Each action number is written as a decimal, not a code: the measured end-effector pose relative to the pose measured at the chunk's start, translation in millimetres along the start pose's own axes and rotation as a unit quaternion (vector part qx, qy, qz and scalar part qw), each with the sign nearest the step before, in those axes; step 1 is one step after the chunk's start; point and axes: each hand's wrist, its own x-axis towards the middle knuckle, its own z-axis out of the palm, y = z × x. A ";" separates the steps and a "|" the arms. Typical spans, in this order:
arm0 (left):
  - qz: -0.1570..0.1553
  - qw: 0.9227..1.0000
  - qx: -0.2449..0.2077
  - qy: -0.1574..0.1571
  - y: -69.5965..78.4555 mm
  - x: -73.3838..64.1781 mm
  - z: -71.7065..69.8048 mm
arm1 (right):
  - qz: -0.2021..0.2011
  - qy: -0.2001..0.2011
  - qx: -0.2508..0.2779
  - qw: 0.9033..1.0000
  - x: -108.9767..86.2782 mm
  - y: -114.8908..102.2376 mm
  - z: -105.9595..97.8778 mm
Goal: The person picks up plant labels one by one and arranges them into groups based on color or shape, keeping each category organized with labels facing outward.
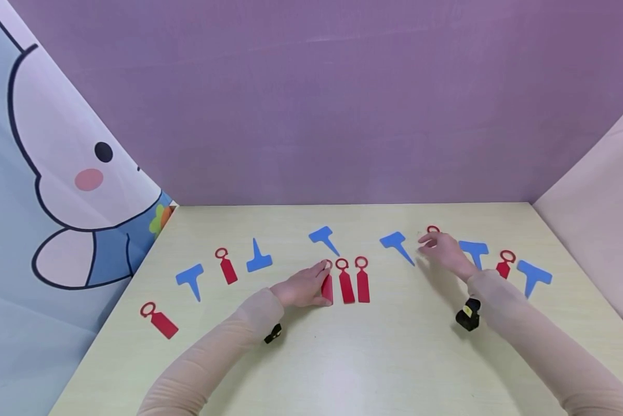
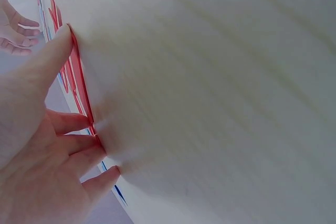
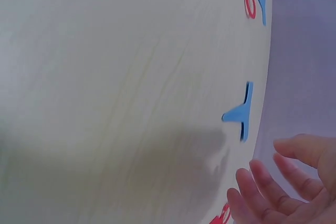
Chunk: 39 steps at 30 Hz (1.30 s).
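Note:
On the table, my left hand spans a red plant tag with a ring at its far end. In the left wrist view the thumb is at one end of that tag and fingertips are at the other. Two more red ring tags lie just right of it, roughly parallel. My right hand hovers over the table with loosely bent fingers and nothing in them. It partly hides a red ring tag; a blue T-shaped plant label lies to its left.
Other blue T-shaped labels and red tags lie scattered at left. At right are two blue labels and a red tag, partly behind the right arm. A purple wall backs the table.

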 end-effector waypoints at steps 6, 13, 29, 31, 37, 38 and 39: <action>0.006 1.000 0.001 0.006 -1.3 1.1 0.7 | 0.036 0.003 0.010 0.999 -1.7 10.1 -5.6; 0.001 1.000 -0.008 0.004 -1.7 1.8 1.0 | 0.041 0.019 0.001 0.999 -1.3 21.0 -10.4; 0.004 1.000 -0.023 0.005 -2.8 1.0 1.7 | 0.041 0.023 -0.008 0.999 -0.5 39.6 -18.7; 0.004 1.000 -0.021 0.004 -3.5 1.8 2.8 | 0.042 0.024 -0.010 0.999 0.1 42.2 -19.5; 0.000 1.000 -0.010 0.004 -4.6 4.8 5.5 | 0.058 0.025 -0.014 0.998 2.0 48.8 -21.8; 0.000 1.000 -0.010 0.005 -4.2 4.5 5.2 | 0.062 0.023 -0.015 0.998 1.9 49.1 -22.0; 0.000 1.000 -0.011 0.005 -3.9 4.1 4.6 | 0.065 0.022 -0.014 0.998 1.7 49.1 -22.1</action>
